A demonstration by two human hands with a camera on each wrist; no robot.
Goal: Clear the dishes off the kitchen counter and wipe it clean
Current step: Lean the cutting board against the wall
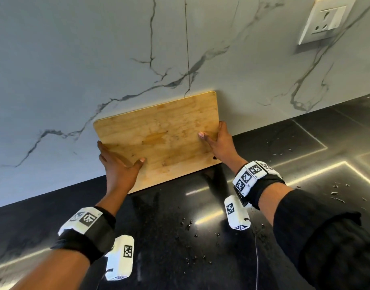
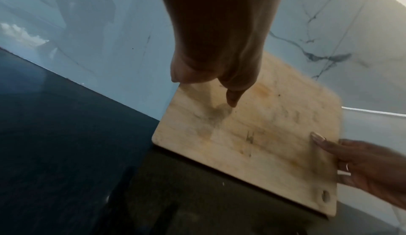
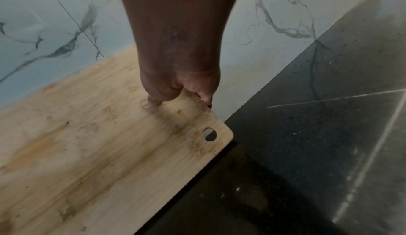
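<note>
A stained wooden cutting board point(image 1: 159, 139) stands on its long edge on the black counter point(image 1: 180, 206), tilted back towards the marble backsplash point(image 1: 75, 70). My left hand point(image 1: 120, 158) grips the board's left edge, thumb on the front face and fingers behind. My right hand point(image 1: 217, 140) grips the right edge the same way, just above the corner with the hanging hole point(image 3: 209, 134). The left wrist view shows the board point(image 2: 252, 143) with my left hand point(image 2: 211, 75) pinching its edge and the right hand point(image 2: 362, 165) at the far side. In the right wrist view my right hand point(image 3: 182, 89) pinches the board point(image 3: 87, 143).
Small dark food scraps point(image 1: 192, 225) lie scattered on the counter in front of the board, and more scraps point(image 1: 337, 193) lie to the right. A white wall socket point(image 1: 326, 19) sits high on the backsplash at the right.
</note>
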